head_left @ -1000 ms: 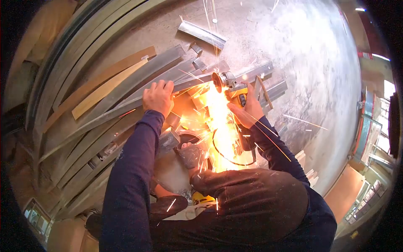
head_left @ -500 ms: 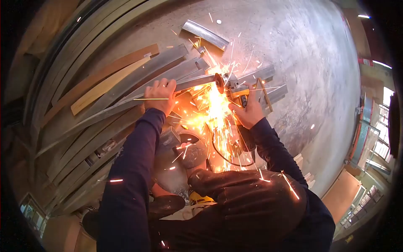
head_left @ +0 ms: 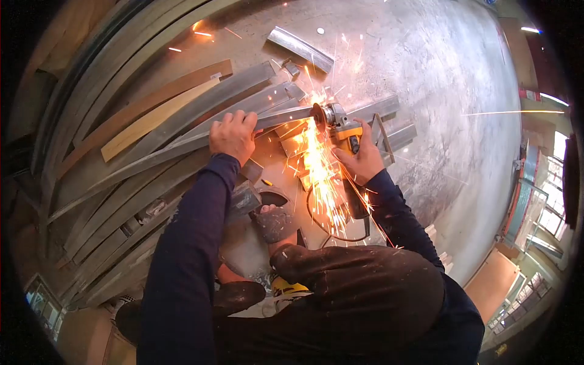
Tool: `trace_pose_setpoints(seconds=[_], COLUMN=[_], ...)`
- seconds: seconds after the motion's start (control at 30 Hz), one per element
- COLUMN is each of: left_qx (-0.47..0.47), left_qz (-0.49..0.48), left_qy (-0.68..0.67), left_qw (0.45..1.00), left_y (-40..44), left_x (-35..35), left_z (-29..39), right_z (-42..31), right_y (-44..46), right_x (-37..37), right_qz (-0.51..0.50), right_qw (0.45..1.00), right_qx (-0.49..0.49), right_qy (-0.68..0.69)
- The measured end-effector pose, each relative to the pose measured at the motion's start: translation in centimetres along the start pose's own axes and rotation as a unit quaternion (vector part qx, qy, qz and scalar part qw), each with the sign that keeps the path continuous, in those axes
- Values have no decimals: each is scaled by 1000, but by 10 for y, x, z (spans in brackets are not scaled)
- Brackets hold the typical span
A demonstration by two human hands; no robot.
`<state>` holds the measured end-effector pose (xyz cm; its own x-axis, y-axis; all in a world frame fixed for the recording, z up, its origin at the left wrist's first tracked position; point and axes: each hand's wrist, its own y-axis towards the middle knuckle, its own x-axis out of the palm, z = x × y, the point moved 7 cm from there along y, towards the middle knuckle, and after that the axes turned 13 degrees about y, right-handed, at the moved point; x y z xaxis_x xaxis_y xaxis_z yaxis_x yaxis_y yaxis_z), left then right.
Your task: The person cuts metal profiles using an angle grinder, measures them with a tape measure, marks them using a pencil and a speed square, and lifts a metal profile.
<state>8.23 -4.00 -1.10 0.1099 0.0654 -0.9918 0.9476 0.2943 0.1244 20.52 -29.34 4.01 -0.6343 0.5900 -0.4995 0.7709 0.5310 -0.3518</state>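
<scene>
While bright sparks [head_left: 318,164] spray down from the angle grinder [head_left: 348,135], its round disc [head_left: 317,115] touches the end part of a long metal bar [head_left: 283,117]. The step in hand looks like cutting or grinding that bar. How deep the disc has gone is hard to tell, because the glow and the disc hide the spot.

The person's left hand [head_left: 232,137] has its grip closed over the bar, to the left of the grinder. The right hand [head_left: 364,159] has its grip wrapped around the grinder's yellow body, with the thumb on the near side. The bar runs from the disc away to the left, past the left hand. A short metal channel [head_left: 301,48] lies on the floor [head_left: 420,67], farther out than the grinder. A black cord [head_left: 310,210] loops on the near side of the grinder, close to the sparks.

The next move seems to call for a tight left grip, so the bar does not jump, and a slow, straight push from the right hand. If the disc tips, it could get stuck and kick. The sparks also fall near a foot [head_left: 275,225], so that foot may get burned.
</scene>
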Motion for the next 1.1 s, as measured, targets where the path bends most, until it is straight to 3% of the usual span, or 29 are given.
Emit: trace_pose_setpoints(seconds=[0.17,0.33,0.5,0.6,0.7,0.8,1.1], left_qx=[9,4,15,11,-13,38,63], left_qz=[-24,-4,-40,-81,-266,-318,-363], left_qy=[6,0,-2,-29,-57,-96,-163], left_qw=[1000,1000,999,996,962,942,915], left_y=[0,0,5,18,41,42,60], left_x=[2,2,-2,-7,-1,18,40], left_z=[0,0,-5,-9,-22,-24,-31], right_z=[-2,5,2,6,4,-5,-8], right_y=[2,5,-2,-6,-14,-19,-21], right_x=[-2,0,-4,-9,-10,-10,0], right_qz=[16,7,9,34,33,34,26], right_qw=[997,999,999,997,996,997,999], right_qx=[-60,8,-11,-34,-21,-29,-2], right_qy=[-33,-42,40,63,85,62,22])
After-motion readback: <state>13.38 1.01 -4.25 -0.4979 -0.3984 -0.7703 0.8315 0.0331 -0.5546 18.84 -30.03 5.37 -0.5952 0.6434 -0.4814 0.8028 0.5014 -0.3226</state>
